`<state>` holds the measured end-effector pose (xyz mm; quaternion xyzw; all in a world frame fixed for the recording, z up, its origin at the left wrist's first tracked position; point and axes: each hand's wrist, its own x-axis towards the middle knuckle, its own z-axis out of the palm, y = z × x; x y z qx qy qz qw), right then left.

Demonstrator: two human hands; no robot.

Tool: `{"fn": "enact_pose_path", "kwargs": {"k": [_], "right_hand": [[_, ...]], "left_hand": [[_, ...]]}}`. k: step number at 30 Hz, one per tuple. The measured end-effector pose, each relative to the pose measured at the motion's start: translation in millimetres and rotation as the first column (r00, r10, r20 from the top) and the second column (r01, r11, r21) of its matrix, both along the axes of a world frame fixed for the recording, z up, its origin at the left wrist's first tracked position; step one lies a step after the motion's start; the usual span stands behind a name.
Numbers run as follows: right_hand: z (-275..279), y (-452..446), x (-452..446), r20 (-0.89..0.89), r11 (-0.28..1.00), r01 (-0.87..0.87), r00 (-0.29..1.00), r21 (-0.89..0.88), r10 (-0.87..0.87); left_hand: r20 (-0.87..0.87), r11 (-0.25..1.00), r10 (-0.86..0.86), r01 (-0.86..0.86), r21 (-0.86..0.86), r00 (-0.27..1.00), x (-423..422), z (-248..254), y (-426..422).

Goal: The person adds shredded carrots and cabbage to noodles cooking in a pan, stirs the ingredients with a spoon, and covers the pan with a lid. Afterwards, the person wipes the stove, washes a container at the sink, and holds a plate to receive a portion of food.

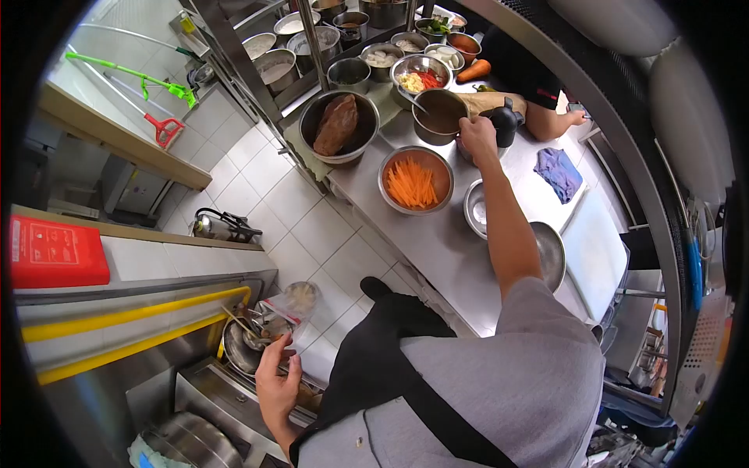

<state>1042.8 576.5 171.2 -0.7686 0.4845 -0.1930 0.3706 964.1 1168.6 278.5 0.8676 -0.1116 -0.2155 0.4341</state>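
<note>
Steel worktop (452, 261), far left: one deep metal bowl (369, 125) holding a brown block (337, 125), probably meat, though the view leaves this unsure. Same, middle: one metal bowl (443, 175) of orange strips (410, 185). Same, far: one whole carrot (473, 71). Right: one crumpled purple-blue cloth (558, 174); one white cutting board (594, 243). Left, near: one red box (58, 253) on a ledge (136, 260); yellow piping (136, 314) below. Left, far: one bright-green mop head (179, 92).
</note>
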Motion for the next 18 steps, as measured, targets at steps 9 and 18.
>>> {"fn": "enact_pose_path", "kwargs": {"k": [9,18], "right_hand": [[52.9,-10.8,-10.4,-0.014,0.794,-0.437,0.879,-0.421,0.477],[106.6,175.0,74.0,0.279,0.584,-0.8,0.534,-0.138,0.798]], "left_hand": [[0.585,0.627,0.272,-0.602,0.495,0.764,-15.5,97.2,196.6],[0.794,-0.19,0.469,-0.833,0.519,0.387,-109.9,130.6,626.5]]}}
